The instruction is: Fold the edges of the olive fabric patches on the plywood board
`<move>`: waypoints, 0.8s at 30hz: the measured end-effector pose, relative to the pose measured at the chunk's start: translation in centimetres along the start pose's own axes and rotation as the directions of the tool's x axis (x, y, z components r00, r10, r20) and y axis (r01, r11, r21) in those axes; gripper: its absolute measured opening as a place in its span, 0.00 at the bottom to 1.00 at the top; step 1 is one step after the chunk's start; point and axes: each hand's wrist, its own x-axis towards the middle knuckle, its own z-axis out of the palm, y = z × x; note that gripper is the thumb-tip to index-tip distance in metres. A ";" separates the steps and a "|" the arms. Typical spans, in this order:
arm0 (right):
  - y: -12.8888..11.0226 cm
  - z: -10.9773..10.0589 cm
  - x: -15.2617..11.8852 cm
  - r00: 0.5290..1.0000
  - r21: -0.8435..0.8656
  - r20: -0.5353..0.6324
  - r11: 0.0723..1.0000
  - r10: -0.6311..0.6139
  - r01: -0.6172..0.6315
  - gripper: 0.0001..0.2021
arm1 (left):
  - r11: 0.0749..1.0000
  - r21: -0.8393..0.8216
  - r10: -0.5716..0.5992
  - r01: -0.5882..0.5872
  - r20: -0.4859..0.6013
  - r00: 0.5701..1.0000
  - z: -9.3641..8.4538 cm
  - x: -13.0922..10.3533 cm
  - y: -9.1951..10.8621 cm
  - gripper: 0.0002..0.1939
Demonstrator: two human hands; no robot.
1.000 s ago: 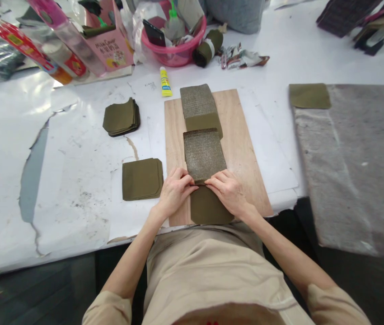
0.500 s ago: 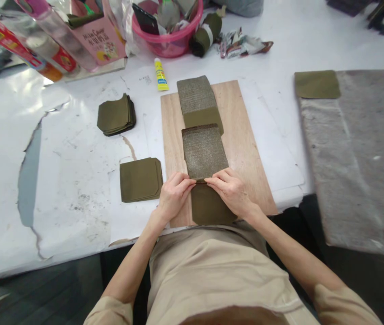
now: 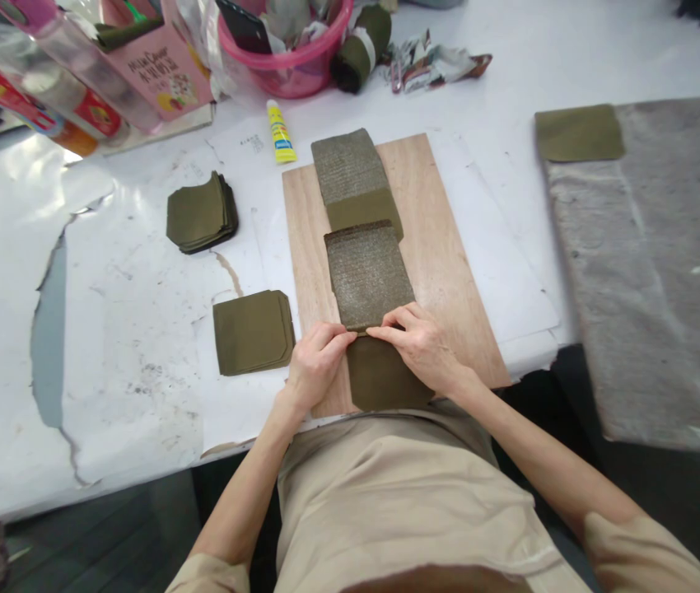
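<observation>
On a wooden board (image 3: 455, 272) lie olive fabric pieces in an overlapping row. The nearest fabric piece (image 3: 387, 375) has a narrow fold along its far edge, against a piece with a speckled grey face (image 3: 370, 276). My left hand (image 3: 319, 358) pinches the left part of that fold between thumb and fingers. Pinching the same fold from the right is my right hand (image 3: 421, 346), its fingertips close to the left ones. Farther up the board lies another grey-faced piece (image 3: 350, 161) with an olive band. The parts under my fingertips are hidden.
Two stacks of cut olive fabric, a near stack (image 3: 251, 329) and a far stack (image 3: 198, 212), lie left of the board. Behind it are a yellow glue tube (image 3: 281, 132), a pink basket (image 3: 288, 70) and a fabric roll (image 3: 359, 49). A grey felt-like slab (image 3: 665, 272) extends at right.
Both hands stay at the fold; the right fingertips have shifted slightly left along it. The whole view has moved a little with my head.
</observation>
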 end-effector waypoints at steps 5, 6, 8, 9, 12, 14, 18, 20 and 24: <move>0.0 0.1 0.1 1.000 -0.015 -0.010 1.000 0.000 0.000 0.14 | 0.998 0.044 0.037 -0.038 0.026 0.999 0.0 -0.2 -0.4 0.12; 0.0 0.1 0.1 1.000 -0.016 -0.011 1.000 -0.004 0.004 0.14 | 0.998 0.048 0.039 -0.041 0.031 0.999 0.0 -0.1 -0.4 0.12; 0.0 0.1 0.1 1.000 -0.020 -0.007 1.000 -0.012 0.012 0.14 | 0.998 0.048 0.037 -0.039 0.040 0.999 -0.1 -0.1 -0.4 0.12; 0.0 0.1 0.0 1.000 -0.021 -0.005 1.000 -0.016 0.016 0.14 | 0.998 0.047 0.032 -0.034 0.042 0.999 -0.1 0.0 -0.3 0.12; 0.1 0.1 0.0 1.000 -0.016 0.009 0.999 -0.028 0.028 0.15 | 0.998 0.050 0.024 -0.026 0.039 0.999 -0.1 0.1 -0.3 0.12; 0.1 0.1 0.0 0.999 -0.011 0.013 0.999 -0.032 0.032 0.15 | 0.998 0.058 0.028 -0.030 0.034 0.999 0.0 0.1 -0.3 0.12; 0.1 0.0 0.1 0.999 -0.025 0.023 0.999 -0.038 0.039 0.16 | 0.994 0.098 0.050 -0.054 0.036 0.998 0.1 -0.1 -0.3 0.12; 0.0 -0.1 0.1 0.999 -0.042 0.036 0.998 -0.039 0.040 0.16 | 0.989 0.131 0.063 -0.069 0.049 0.997 0.1 -0.2 -0.3 0.13; -0.1 -0.2 0.2 0.998 -0.051 0.045 0.998 -0.039 0.041 0.15 | 0.973 0.205 0.088 -0.103 0.080 0.993 0.1 -0.3 -0.1 0.13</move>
